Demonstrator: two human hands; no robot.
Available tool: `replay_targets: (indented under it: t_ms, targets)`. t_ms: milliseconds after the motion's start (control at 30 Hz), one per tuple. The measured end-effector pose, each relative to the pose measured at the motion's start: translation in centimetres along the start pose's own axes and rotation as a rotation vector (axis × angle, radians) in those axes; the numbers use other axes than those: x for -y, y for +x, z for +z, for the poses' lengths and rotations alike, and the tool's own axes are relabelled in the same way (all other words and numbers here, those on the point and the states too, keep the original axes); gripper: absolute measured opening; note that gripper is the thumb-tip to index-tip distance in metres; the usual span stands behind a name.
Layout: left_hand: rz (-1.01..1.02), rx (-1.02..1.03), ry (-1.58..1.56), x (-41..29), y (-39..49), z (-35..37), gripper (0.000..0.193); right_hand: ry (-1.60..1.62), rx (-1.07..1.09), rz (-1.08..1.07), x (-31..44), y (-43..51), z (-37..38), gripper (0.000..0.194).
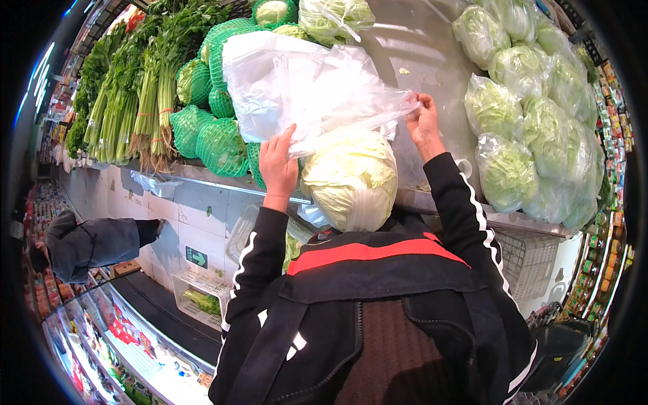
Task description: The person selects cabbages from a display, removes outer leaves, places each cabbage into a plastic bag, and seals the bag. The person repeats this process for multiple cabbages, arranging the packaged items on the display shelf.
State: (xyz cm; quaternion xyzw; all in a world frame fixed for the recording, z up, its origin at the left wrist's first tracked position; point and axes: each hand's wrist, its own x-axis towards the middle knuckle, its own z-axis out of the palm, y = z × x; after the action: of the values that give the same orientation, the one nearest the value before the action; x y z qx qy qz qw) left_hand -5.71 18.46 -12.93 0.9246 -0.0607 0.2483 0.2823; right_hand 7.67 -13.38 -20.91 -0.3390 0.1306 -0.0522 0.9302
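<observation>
A pale napa cabbage rests at the near edge of the metal display counter, close against my apron. Just beyond it, a stack of clear plastic bags lies spread over green-netted cabbages. My right hand pinches a gathered corner of a clear plastic bag between thumb and fingertips. At the other end of that bag's edge, my left hand grips the film, its fingers pointing away from me. The stretched film crosses just above the top of the cabbage.
Several bagged lettuces are piled on the right. Cabbages in green nets and celery bunches lie on the left. Plastic crates stand on the floor. Another person stands in the aisle at left, near a lit display case.
</observation>
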Motion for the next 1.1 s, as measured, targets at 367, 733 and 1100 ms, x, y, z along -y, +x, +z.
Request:
replay_targets:
  t_ms: [367, 733, 1100]
  targets:
    - [-0.455, 0.09, -0.19, -2.7, -4.0, 0.2, 0.048, -0.689, 0.4, -0.012, 0.0, -8.2, -5.6, 0.019]
    - [-0.366, -0.343, -0.717, -5.5, -8.8, -1.9, 0.034, -0.702, 0.329, -0.406, 4.7, -16.4, -4.6, 0.024]
    - [-0.459, 0.274, -0.254, -2.4, -13.0, 1.5, 0.026, -1.834, 0.784, -0.551, 2.3, -14.6, -5.9, 0.017]
